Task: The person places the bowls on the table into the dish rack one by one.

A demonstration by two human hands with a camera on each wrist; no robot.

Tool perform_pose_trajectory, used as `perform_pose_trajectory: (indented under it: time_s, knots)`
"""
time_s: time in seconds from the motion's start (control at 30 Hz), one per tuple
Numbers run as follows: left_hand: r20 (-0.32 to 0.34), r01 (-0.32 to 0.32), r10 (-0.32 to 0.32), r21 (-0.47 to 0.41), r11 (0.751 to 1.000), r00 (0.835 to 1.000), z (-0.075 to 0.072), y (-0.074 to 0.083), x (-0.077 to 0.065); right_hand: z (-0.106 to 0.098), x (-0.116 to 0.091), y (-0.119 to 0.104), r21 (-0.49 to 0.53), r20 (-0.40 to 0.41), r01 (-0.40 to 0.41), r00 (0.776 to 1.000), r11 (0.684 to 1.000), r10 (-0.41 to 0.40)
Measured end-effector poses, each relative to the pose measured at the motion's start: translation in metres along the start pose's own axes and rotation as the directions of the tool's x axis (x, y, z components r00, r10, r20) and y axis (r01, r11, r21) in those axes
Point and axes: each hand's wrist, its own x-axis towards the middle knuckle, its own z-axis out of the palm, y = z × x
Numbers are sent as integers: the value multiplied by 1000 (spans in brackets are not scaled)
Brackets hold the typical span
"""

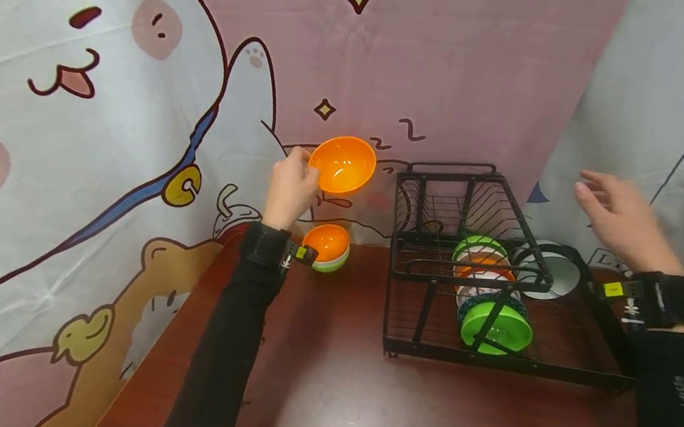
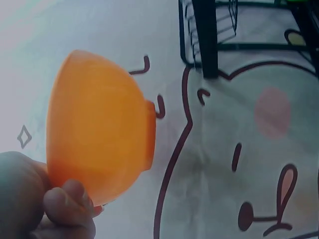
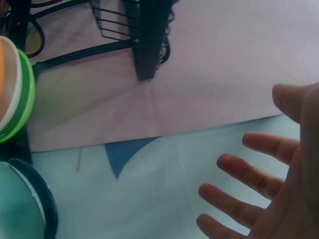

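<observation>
My left hand pinches an orange bowl by its rim, thumb on one side and fingers on the other. The bowl is held up in the air, tilted so its inside faces the head camera. In the left wrist view the same bowl shows its outer wall and foot, with curled fingers at the rim. Below it, a small stack of bowls, orange on top with white and green underneath, sits on the table. My right hand hovers right of the rack, fingers spread and holding nothing.
A black two-tier dish rack stands at the right of the brown table. Several bowls stand tilted in a row on its lower level, a green bowl in front. Pale plates lean at its right. A cartoon-printed cloth hangs behind.
</observation>
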Motion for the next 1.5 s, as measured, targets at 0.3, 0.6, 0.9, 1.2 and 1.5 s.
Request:
perform_pose_trajectory:
  time_s: [0.3,0.6,0.9,1.2,1.5]
  knots:
    - [36,-41,42,-35,999,998,12,26,-1,2,9,-31,248,94,-40,995,968,18]
    - [85,-168,172,-52,984,981,29,74,-5,13,23,-110,476,280,-60,956,877,-86]
    - [132,-276,285,-87,957,949,42,100,-17,42,20,-154,526,404,-61,896,848,-186]
    - [135,-333,339,-64,941,931,50,104,-24,62,17,-155,523,337,-23,924,852,-182]
    - [113,-362,367,-57,930,924,53,104,-28,64,17,-154,455,290,-13,948,890,-134]
